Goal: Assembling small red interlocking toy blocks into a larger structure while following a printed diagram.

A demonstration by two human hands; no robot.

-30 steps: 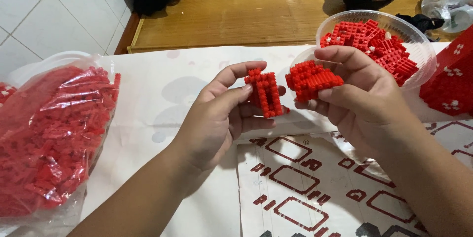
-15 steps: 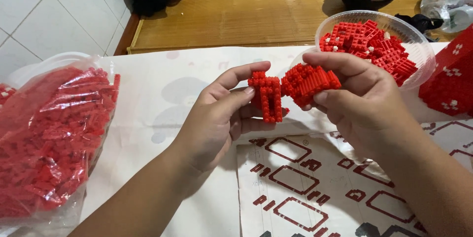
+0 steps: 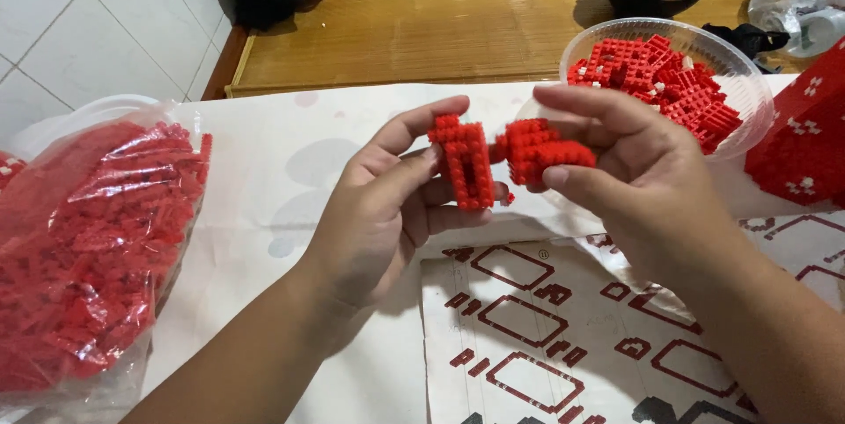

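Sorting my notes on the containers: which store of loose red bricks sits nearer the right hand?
The clear round plastic bowl of red bricks, just behind the right hand; the clear plastic bag of red bricks lies far left.

Bright, even indoor light; soft shadows under the hands (image 3: 387, 213) on the tabletop (image 3: 264, 177); sharp focus, slight glare on the plastic bag (image 3: 97, 239).

Bag of bricks (image 3: 84, 248) lies left, bowl (image 3: 748, 72) right, instruction sheet (image 3: 546, 336) in front.
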